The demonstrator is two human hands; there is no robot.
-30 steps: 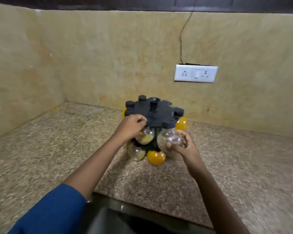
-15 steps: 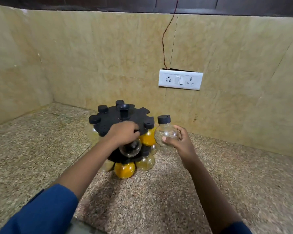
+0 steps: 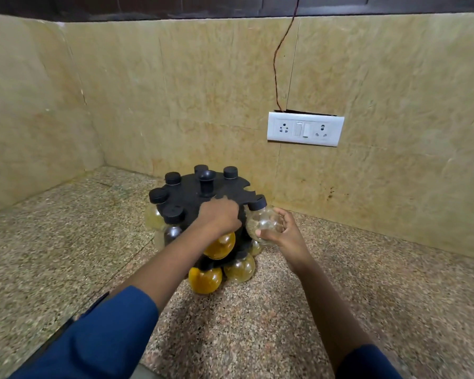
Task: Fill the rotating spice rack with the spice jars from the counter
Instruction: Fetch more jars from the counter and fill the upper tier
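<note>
**Jar being held at the rim of the spice rack**

The person's left hand [image 3: 219, 217] is gripping the near right edge of the black round two-tier spice rack [image 3: 188, 194], with the fingers curled over the top disc and the thumb tucked at its rim. The right hand [image 3: 283, 232] is holding a clear round jar with a black cap [image 3: 262, 221], fingers and thumb wrapped around its belly. That jar is standing upright just beside the right rim of the top disc, next to the open notches [image 3: 246, 187] cut there; I cannot tell whether its neck is touching the rack.

The rack is standing on the speckled granite counter [image 3: 66, 255] near the corner of the beige tiled wall [image 3: 203, 91]. Four black-capped jars [image 3: 158, 196] are hanging in the slots on the left and far side of the top disc, around the black central knob [image 3: 207, 180]. Below the left hand, a yellow-filled round jar [image 3: 220, 246] is showing, and another yellow-filled jar [image 3: 205, 280] and a pale-filled clear jar [image 3: 240, 268] are sitting in the lower tier.

A white switchboard [image 3: 305, 129] is sitting on the wall to the right, with a thin brown wire [image 3: 281, 50] running up from it. A blue sleeve [image 3: 107, 332] is covering the left forearm.
</note>
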